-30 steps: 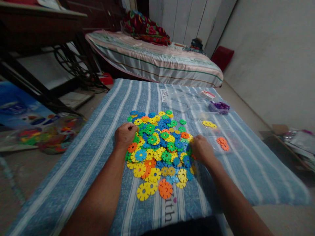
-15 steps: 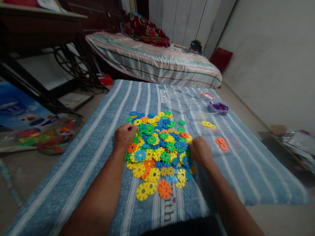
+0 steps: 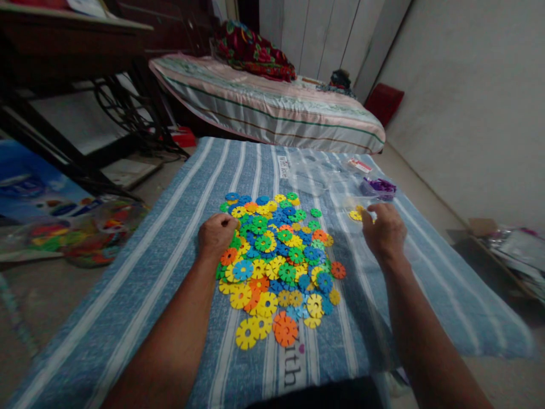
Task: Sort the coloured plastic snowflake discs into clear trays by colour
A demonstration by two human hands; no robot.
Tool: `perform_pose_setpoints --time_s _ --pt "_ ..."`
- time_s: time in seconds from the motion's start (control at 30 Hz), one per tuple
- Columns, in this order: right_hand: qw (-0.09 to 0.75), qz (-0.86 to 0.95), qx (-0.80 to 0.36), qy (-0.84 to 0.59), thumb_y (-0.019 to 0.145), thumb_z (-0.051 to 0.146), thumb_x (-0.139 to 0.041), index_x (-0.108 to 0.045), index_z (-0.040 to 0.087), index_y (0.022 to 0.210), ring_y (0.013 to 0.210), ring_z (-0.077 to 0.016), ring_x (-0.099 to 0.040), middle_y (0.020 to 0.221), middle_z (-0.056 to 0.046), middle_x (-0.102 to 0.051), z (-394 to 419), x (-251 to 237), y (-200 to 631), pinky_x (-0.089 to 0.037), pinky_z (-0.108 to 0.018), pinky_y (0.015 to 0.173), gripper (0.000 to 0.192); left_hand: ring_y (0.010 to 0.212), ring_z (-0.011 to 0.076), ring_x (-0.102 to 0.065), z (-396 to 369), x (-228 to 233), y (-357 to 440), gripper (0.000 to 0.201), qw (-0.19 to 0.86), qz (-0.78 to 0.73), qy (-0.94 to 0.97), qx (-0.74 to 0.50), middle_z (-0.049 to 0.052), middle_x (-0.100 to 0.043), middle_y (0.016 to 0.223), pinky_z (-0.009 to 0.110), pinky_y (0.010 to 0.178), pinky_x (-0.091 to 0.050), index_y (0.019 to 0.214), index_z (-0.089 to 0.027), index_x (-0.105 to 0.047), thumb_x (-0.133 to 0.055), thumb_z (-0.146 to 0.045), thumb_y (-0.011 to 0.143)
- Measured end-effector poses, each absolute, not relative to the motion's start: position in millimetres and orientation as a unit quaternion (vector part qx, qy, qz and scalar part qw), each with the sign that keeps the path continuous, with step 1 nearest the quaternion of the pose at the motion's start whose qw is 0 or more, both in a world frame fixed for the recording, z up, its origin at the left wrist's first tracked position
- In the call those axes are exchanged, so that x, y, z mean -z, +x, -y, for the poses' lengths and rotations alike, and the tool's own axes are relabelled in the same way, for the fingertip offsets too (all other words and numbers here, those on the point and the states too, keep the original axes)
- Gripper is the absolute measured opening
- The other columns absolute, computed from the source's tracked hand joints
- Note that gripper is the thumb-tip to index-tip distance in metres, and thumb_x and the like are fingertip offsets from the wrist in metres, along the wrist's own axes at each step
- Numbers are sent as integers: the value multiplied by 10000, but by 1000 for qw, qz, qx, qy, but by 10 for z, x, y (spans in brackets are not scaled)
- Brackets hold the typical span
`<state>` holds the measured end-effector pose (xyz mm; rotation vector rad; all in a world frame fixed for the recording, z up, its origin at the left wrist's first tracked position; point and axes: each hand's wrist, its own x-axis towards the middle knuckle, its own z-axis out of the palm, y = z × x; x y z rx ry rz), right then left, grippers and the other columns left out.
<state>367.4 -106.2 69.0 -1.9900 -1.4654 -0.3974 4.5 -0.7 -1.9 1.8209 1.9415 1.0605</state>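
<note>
the left hand (image 3: 217, 234) rests curled in a loose fist on the left edge of the pile of coloured discs (image 3: 276, 261) at the centre of the frame, on the striped blue cloth (image 3: 170, 227). the right hand (image 3: 383, 230), right of centre, hovers half curled over the small yellow discs (image 3: 354, 215); whether it holds anything i cannot tell. purple pieces (image 3: 378, 186) lie just above.

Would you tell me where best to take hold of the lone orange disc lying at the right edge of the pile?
Probably pinch the orange disc by its notched rim from the right, where bare striped cloth leaves finger room. It lies flat and thin; the pile crowds its left.
</note>
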Motion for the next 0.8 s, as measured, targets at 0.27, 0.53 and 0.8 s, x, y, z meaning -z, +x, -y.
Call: perform_pose_setpoints --time_s 0.27,0.53,0.8 --pt "196 666 23 -719 928 254 -505 -676 204 973 911 -217 -637 983 -85 -701 1277 -469 3373 -444 -298 777 184 775 184 -622 17 4 42 206 143 -675 626 -364 19 -674 777 274 736 -450 671 -216 -651 -521 -373 708" --pt "34 649 -46 -759 969 189 -443 -624 189 1087 1066 -196 -586 1162 -94 -641 1285 -333 3069 -411 -252 794 216 791 187 -629 32 -15 45 205 141 -672 631 -361 19 -695 800 265 751 -462 676 -220 -651 -530 -376 728" --pt "1 620 -66 -782 996 253 -397 -636 178 1093 1120 -241 -562 1213 -114 -628 1159 -312 3034 -397 -303 825 269 798 186 -629 32 -21 44 195 142 -678 628 -356 22 -715 821 263 759 -471 687 -223 -655 -541 -371 744"
